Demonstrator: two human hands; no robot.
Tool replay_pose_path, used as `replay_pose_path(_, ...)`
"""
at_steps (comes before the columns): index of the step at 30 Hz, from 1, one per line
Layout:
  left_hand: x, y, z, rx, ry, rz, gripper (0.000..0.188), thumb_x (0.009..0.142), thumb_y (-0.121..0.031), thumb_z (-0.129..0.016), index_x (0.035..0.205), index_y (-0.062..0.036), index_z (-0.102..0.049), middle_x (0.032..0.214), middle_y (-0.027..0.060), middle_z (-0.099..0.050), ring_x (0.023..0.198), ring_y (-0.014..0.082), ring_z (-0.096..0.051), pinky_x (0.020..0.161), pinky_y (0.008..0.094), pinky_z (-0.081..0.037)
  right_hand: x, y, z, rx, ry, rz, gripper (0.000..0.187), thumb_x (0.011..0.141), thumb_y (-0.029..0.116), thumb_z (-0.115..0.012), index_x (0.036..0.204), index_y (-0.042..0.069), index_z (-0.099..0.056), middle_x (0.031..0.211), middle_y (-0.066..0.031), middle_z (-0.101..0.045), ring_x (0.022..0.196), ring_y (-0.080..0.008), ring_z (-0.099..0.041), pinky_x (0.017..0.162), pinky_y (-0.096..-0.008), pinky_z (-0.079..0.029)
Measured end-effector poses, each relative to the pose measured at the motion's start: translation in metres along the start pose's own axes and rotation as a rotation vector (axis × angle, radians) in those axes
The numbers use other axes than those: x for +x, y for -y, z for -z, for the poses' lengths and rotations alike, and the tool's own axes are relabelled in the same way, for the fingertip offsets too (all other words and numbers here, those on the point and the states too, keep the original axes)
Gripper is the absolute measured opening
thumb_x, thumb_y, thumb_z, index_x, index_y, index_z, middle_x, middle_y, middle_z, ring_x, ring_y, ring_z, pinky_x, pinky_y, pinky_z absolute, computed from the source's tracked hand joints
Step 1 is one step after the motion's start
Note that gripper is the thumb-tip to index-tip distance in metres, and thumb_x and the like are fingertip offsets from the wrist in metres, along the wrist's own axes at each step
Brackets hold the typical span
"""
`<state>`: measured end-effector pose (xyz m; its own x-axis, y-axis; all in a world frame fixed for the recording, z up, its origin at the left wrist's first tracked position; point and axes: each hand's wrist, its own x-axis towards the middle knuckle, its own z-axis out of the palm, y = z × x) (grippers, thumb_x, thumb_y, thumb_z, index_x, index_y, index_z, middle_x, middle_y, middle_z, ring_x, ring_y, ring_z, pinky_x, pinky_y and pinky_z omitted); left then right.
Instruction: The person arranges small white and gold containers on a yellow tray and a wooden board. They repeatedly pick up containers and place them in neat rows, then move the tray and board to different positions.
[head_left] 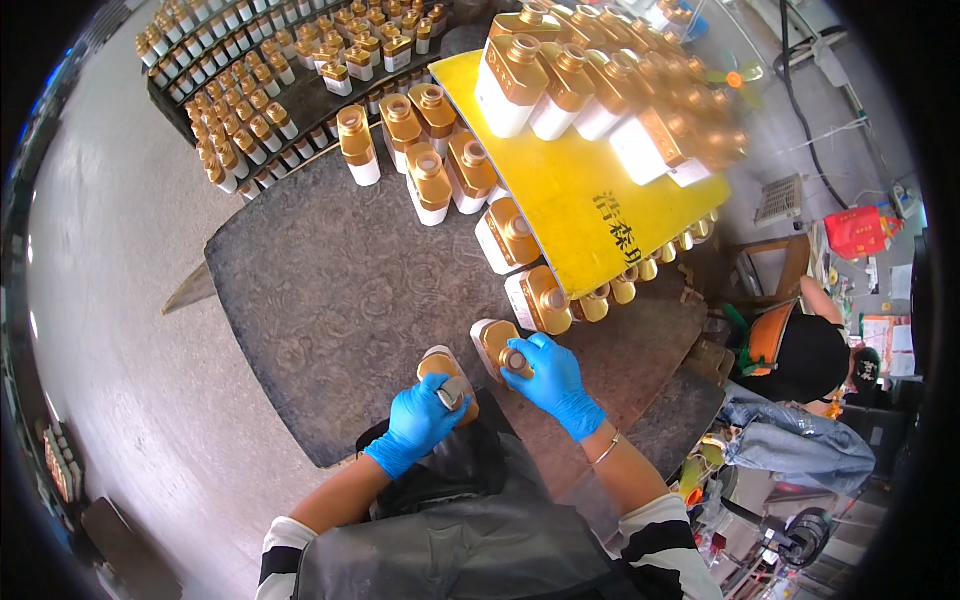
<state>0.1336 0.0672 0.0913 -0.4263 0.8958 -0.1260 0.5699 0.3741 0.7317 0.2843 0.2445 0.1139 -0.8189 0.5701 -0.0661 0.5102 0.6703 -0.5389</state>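
My left hand [414, 424], in a blue glove, is closed around a small grey-white object [452, 391] whose kind I cannot make out. It sits over a gold-topped bottle [436, 364] at the near table edge, partly hidden by the hand; whether the hand also touches it I cannot tell. My right hand [552, 384], gloved too, has its fingers around the neck of a second gold-and-white bottle [494, 345], which stands just to the right of the first. Beyond it are more such bottles [541, 300] along the yellow board's edge.
A dark patterned table [330, 290] spreads ahead and left. The yellow board [570, 205] carries rows of bottles [512, 85], with more bottles below its edges. Racks of bottles [240, 130] stand at the far left. A person [800, 355] is at the right, near blue jeans [800, 445].
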Motion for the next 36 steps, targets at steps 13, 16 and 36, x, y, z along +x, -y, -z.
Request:
replay_pose_path(13, 0.037, -0.032, -0.020, 0.061, 0.095, -0.004, 0.039, 0.077, -0.031, -0.073, 0.102, -0.0071, -0.056, 0.079, 0.0146, -0.067, 0.068, 0.0324, -0.066, 0.062, 0.0386, -0.054, 0.018, -0.020, 0.003, 0.008, -0.023, 0.023, 0.036, 0.074, 0.022, -0.074, 0.104, 0.006, -0.061, 0.087, -0.0125, -0.060, 0.079, -0.0317, -0.062, 0.065, -0.0383, -0.052)
replay_pose_path(16, 0.042, -0.024, -0.032, 0.038, 0.039, -0.051, 0.025, 0.083, -0.028, -0.065, 0.102, -0.0143, -0.059, 0.080, 0.0101, -0.062, 0.061, 0.0292, -0.064, 0.053, 0.0400, -0.051, 0.018, -0.025, 0.004, -0.011, -0.008, 0.070, 0.037, 0.075, 0.022, -0.074, 0.106, 0.007, -0.060, 0.085, -0.0118, -0.060, 0.077, -0.0313, -0.062, 0.063, -0.0385, -0.051)
replay_pose_path(36, 0.268, -0.135, 0.086, 0.244, -0.445, -0.546, 0.044, 0.077, -0.010, -0.070, 0.118, -0.0085, -0.056, 0.114, 0.0157, -0.060, 0.083, 0.0278, -0.067, 0.074, 0.0345, -0.053, 0.169, -0.140, 0.263, -0.456, -0.667, 0.069, 0.054, 0.080, 0.025, -0.068, 0.128, 0.009, -0.049, 0.103, -0.0153, -0.056, 0.091, -0.0337, -0.060, 0.075, -0.0408, -0.051)
